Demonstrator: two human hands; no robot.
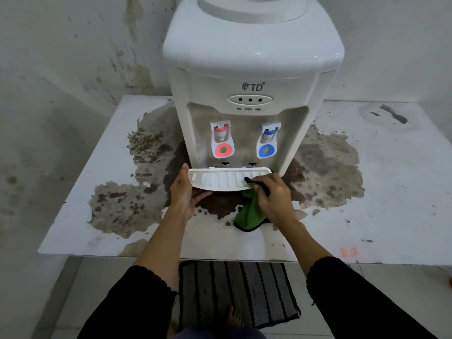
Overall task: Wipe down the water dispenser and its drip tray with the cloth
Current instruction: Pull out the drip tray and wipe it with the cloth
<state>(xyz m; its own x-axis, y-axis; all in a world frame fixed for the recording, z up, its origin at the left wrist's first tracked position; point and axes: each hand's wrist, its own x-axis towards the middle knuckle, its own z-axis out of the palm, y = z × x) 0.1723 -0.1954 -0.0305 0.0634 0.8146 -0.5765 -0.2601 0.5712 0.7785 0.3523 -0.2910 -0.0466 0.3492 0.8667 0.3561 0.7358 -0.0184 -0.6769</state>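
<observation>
**Drip Tray Held Out Before Tabletop Dispenser, Cloth Pressed Into Right End**

White water dispenser [252,94] upright on a stained white tabletop [381,192], top collar cut off by the frame's upper edge. Red tap [221,133] at left and blue tap [269,137] at right, both in a grimy recess. White drip tray [220,179] just in front of the dispenser's base, held at its left end by the left hand [183,192], thumb over the rim and fingers curled beneath, fingertips hidden under the tray. Right hand [271,196] closed around a green, black-edged cloth [249,214], one bunched corner pressed into the tray's right-hand slots, the rest hanging down onto the tabletop. Right fingertips buried in the cloth, hard to make out. Whether tray touches the tabletop: unclear. Dark sleeves at both forearms. Striped mat [237,292] on the floor below, partly behind the arms.
</observation>
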